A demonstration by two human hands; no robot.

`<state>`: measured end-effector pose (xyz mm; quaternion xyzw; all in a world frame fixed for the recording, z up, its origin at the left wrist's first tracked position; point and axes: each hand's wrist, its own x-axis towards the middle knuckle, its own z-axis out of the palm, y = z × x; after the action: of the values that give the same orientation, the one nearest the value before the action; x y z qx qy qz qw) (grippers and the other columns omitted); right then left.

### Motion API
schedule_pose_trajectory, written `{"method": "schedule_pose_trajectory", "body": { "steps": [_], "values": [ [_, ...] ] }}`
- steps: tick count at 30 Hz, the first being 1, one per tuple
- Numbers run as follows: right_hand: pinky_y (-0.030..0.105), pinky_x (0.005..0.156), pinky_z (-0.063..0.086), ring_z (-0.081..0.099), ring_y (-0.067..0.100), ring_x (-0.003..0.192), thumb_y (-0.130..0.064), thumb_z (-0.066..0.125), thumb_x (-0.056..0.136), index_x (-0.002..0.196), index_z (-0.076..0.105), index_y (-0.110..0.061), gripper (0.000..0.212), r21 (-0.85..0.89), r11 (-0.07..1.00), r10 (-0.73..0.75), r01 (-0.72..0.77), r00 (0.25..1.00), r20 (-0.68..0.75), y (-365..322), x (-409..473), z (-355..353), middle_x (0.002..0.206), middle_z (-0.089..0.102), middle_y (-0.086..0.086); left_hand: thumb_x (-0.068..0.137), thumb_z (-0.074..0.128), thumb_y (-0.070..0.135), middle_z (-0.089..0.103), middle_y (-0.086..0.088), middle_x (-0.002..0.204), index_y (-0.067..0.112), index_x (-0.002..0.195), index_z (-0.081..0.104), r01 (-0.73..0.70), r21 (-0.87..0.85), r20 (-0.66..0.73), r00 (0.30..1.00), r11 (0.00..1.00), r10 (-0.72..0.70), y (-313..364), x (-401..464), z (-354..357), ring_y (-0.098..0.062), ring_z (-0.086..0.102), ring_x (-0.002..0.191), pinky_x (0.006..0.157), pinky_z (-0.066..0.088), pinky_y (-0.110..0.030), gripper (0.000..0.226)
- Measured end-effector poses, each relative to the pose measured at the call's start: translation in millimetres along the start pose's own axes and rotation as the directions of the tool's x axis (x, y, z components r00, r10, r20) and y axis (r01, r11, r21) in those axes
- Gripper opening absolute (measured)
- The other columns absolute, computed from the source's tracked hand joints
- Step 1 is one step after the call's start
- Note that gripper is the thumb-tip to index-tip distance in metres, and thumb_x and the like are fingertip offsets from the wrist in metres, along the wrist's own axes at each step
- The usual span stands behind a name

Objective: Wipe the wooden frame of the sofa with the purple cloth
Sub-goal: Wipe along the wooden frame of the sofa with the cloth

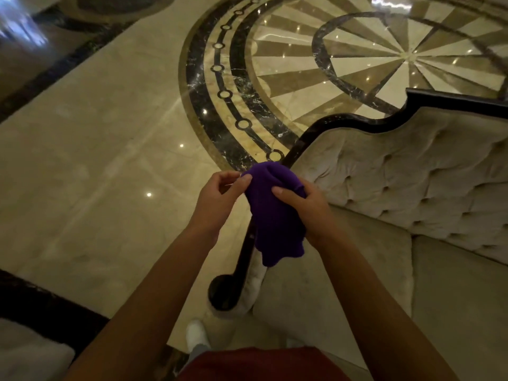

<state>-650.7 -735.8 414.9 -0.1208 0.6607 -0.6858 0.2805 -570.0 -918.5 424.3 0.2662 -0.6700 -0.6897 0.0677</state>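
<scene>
Both hands close on the purple cloth (270,213): the right hand (305,213) bunches its right side in a closed grip, the left hand (220,199) pinches its upper left edge. The cloth hangs directly over the dark wooden frame (324,127), which runs from the armrest scroll below away to the upper right; the right hand looks nearer the backrest rail.

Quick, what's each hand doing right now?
Left hand: fingers pinching the edge of the purple cloth.
Right hand: closed on the same cloth, holding it up.
</scene>
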Motion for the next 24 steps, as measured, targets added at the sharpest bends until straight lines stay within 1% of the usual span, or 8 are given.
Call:
{"method": "schedule_pose_trajectory", "body": {
  "steps": [2, 4, 8, 12, 14, 18, 21, 24],
  "values": [
    [0.022, 0.076, 0.062, 0.076, 0.01, 0.104, -0.045, 0.083, 0.078, 0.102, 0.076, -0.056, 0.027, 0.082, 0.996, 0.023, -0.02, 0.999, -0.029, -2, 10, 39, 0.112, 0.079, -0.015, 0.082, 0.076, 0.062, 0.068, 0.006, 0.128, 0.024, 0.135, 0.06, 0.046, -0.02, 0.105, 0.993, 0.999, -0.044, 1, 11, -33, -0.005, 0.066, 0.115, 0.092, 0.053, -0.026, 0.067],
    [0.023, 0.078, 0.062, 0.076, 0.011, 0.105, -0.045, 0.085, 0.078, 0.103, 0.076, -0.054, 0.027, 0.125, 0.992, 0.04, -0.032, 0.998, -0.058, 0, 20, 74, 0.113, 0.079, -0.013, 0.076, 0.077, 0.07, 0.07, 0.008, 0.127, 0.027, 0.135, 0.06, 0.088, -0.023, 0.211, 0.974, 0.996, -0.081, 0, 20, -62, -0.002, 0.068, 0.111, 0.091, 0.052, -0.025, 0.076],
    [0.028, 0.08, 0.063, 0.076, 0.015, 0.108, -0.051, 0.089, 0.073, 0.109, 0.076, -0.05, 0.038, 0.175, 0.984, 0.053, -0.032, 0.991, -0.12, 10, 34, 127, 0.117, 0.078, -0.01, 0.072, 0.069, 0.074, 0.076, 0.003, 0.124, 0.024, 0.128, 0.067, 0.124, -0.003, 0.33, 0.937, 0.992, -0.116, -3, 37, -107, -0.014, 0.068, 0.119, 0.102, 0.053, -0.034, 0.075],
    [0.031, 0.082, 0.064, 0.076, 0.016, 0.109, -0.056, 0.09, 0.07, 0.11, 0.075, -0.049, 0.043, 0.187, 0.982, 0.069, -0.028, 0.974, -0.217, 22, 46, 153, 0.119, 0.078, -0.008, 0.084, 0.077, 0.052, 0.08, 0.008, 0.109, 0.023, 0.117, 0.072, 0.086, -0.028, 0.324, 0.943, 0.996, -0.072, -8, 58, -137, -0.005, 0.073, 0.105, 0.081, 0.057, -0.016, 0.043],
    [0.03, 0.081, 0.064, 0.076, 0.016, 0.108, -0.053, 0.088, 0.075, 0.109, 0.075, -0.051, 0.036, 0.179, 0.983, 0.08, -0.032, 0.961, -0.266, 26, 51, 158, 0.118, 0.078, -0.008, 0.091, 0.077, 0.035, 0.079, 0.007, 0.104, 0.022, 0.114, 0.07, 0.071, 0.002, 0.314, 0.947, 0.997, -0.068, -12, 69, -143, -0.004, 0.074, 0.098, 0.074, 0.057, -0.014, 0.027],
    [0.028, 0.079, 0.063, 0.076, 0.015, 0.106, -0.042, 0.082, 0.085, 0.107, 0.075, -0.052, 0.025, 0.161, 0.986, 0.095, -0.048, 0.95, -0.299, 31, 65, 163, 0.116, 0.078, -0.009, 0.095, 0.074, 0.027, 0.076, 0.002, 0.108, 0.022, 0.114, 0.068, 0.035, 0.091, 0.31, 0.949, 0.995, -0.062, -4, 91, -141, -0.008, 0.074, 0.096, 0.071, 0.059, -0.018, 0.02],
    [0.026, 0.078, 0.063, 0.077, 0.014, 0.104, -0.044, 0.083, 0.083, 0.104, 0.075, -0.054, 0.025, 0.181, 0.983, 0.091, -0.029, 0.935, -0.343, 28, 79, 158, 0.115, 0.079, -0.01, 0.097, 0.072, 0.024, 0.075, 0.0, 0.112, 0.021, 0.119, 0.067, -0.003, 0.117, 0.308, 0.951, 0.993, -0.034, 7, 105, -132, -0.011, 0.074, 0.1, 0.078, 0.062, -0.026, 0.023],
    [0.029, 0.08, 0.063, 0.077, 0.015, 0.105, -0.045, 0.083, 0.081, 0.104, 0.076, -0.053, 0.026, 0.239, 0.971, 0.084, 0.008, 0.924, -0.374, 29, 86, 146, 0.115, 0.079, -0.009, 0.098, 0.07, 0.023, 0.076, 0.003, 0.108, 0.024, 0.115, 0.066, -0.037, 0.12, 0.352, 0.936, 0.992, -0.008, 15, 119, -120, -0.007, 0.075, 0.093, 0.069, 0.06, -0.021, 0.017]
  ]
}}
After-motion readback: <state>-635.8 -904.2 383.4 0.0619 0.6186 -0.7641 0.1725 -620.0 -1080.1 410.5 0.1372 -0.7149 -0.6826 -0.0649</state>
